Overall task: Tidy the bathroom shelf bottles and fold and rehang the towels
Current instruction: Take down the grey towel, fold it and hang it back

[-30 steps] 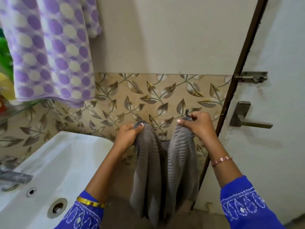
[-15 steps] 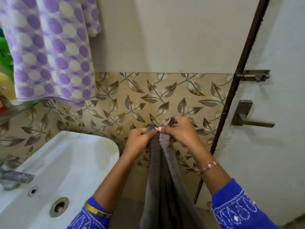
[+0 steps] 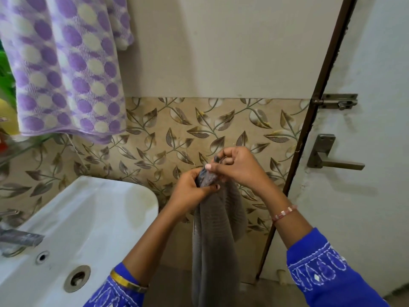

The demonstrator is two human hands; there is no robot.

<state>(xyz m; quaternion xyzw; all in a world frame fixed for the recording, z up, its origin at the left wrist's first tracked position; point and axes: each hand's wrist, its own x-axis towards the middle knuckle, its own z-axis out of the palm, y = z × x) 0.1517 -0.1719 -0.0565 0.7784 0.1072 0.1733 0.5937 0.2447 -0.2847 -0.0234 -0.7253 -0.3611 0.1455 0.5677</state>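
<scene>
A grey ribbed towel (image 3: 218,235) hangs folded lengthwise in front of the leaf-patterned tiles. My left hand (image 3: 190,191) grips its gathered top edge from the left. My right hand (image 3: 236,167) pinches the same top edge from the right, touching the left hand. A purple and white dotted towel (image 3: 64,67) hangs at the upper left, over a glass shelf (image 3: 22,149). Bottles on that shelf, green and yellow (image 3: 6,107), are mostly hidden behind the dotted towel.
A white washbasin (image 3: 93,220) with a metal tap (image 3: 20,238) stands at the lower left. To the right is a white door with a lever handle (image 3: 332,161) and a bolt latch (image 3: 338,101). A brown door frame (image 3: 309,134) runs beside the towel.
My hands came together from held apart, bringing the two top corners of the grey towel onto each other, so it now hangs as one narrow strip.
</scene>
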